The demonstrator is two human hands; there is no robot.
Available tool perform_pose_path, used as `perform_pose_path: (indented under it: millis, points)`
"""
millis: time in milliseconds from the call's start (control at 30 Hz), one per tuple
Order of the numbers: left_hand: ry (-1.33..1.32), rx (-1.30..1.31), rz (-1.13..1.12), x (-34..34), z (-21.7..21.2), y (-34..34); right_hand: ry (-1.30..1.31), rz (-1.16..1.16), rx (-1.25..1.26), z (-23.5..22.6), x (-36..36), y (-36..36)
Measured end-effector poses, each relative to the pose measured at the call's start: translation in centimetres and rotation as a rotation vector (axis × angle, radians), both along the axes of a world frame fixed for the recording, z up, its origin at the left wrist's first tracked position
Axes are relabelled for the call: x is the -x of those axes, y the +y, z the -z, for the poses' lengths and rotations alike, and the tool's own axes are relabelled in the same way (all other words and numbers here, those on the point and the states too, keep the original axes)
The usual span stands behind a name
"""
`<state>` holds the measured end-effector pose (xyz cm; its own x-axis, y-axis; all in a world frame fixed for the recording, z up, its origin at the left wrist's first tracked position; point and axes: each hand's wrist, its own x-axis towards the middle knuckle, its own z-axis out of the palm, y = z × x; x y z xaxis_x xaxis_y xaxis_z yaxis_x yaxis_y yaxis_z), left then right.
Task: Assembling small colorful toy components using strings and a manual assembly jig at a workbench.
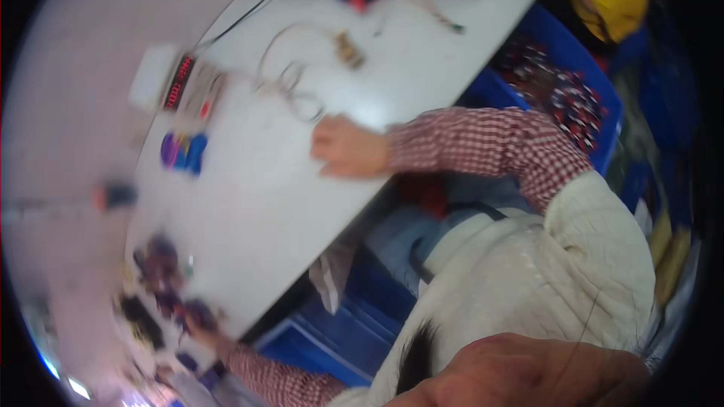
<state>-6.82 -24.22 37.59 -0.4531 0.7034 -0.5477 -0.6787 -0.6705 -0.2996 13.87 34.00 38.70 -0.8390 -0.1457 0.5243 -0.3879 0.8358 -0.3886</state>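
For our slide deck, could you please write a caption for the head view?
Left hand at blurred purplish items, right hand near the edge of a white table.

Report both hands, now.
Left hand: at the dark purple, blurred bundle; grip cannot be told.
Right hand: looks loosely curled shut, nothing visibly held.

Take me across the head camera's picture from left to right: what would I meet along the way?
A small, blurred orange-and-dark object, the person's left hand, the person's right hand, a blue bin of small red and dark pieces.
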Motion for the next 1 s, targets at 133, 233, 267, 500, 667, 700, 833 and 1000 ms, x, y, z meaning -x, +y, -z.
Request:
perform_pose_path:
  millis: [133,233,267,500,667,700,833,1000]
  points:
    - [0.175,-0.404,0.397,6.8,1.6,-14.4,-0.081,0.062,-0.004,-1.0,-0.2,-0.6]
    - [0.027,-1.060,0.398,6.7,4.3,-12.4,-0.059,0.049,-0.005,0.3,-1.9,1.5]
    - [-0.038,-1.279,0.397,5.7,3.9,-10.7,-0.063,0.065,-0.004,0.5,-2.2,1.9]
    - [-0.451,-2.736,0.198,-7.0,-0.9,0.5,0.111,0.140,0.598,-2.5,-4.8,8.9]
    - [-1.497,-3.006,-0.243,-9.5,-5.1,11.0,0.079,0.461,1.425,-3.0,-11.0,23.3]
    - [-1.709,-3.015,-0.085,-11.7,-6.1,17.3,0.066,0.508,1.674,-2.6,-11.8,25.9]
    - [-2.512,-2.374,-0.265,-15.5,-9.6,35.2,-0.034,0.561,1.885,-1.7,-11.6,29.6]
    - [-3.064,-1.146,-0.296,-18.5,-13.7,57.8,-0.085,0.647,1.820,-1.5,-11.7,31.6]
